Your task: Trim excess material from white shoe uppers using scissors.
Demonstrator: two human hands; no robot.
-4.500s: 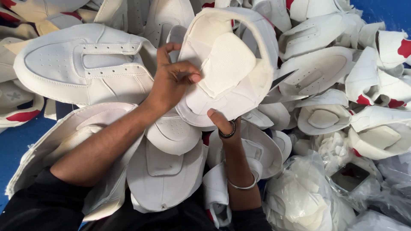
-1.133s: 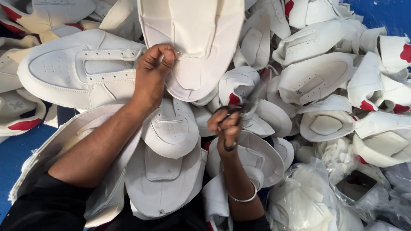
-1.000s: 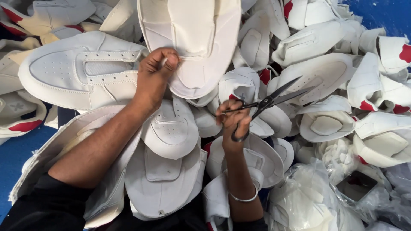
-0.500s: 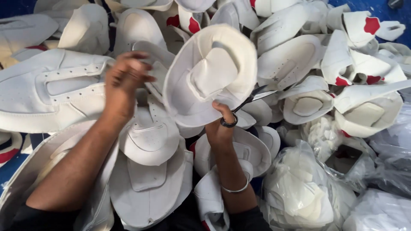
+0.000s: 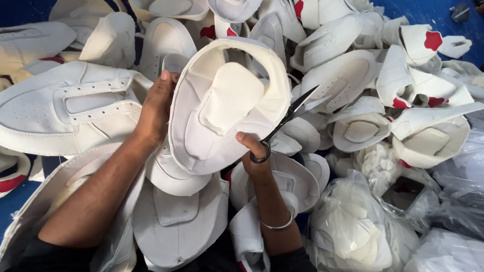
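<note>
right fingers [image 5: 252,146] behind shoe upper [image 5: 227,106]

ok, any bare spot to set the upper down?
Only blue floor: a strip top right past the red-patched pieces, and a sliver bottom left. The shoe-upper pile and plastic bags crowd everywhere else.

We see almost no bare surface: a heap of white shoe uppers [image 5: 353,75] covers the space ahead and to both sides. The upper held up [image 5: 227,106] between our left hand [image 5: 156,108] and right hand [image 5: 254,151] blocks the middle. The open blades of the scissors [image 5: 292,113] jut rightward from the right hand, close to the pile. Clear plastic bags [image 5: 363,226] crowd the lower right. Open blue floor [image 5: 433,12] shows only at the top right corner and the lower left edge.
</note>
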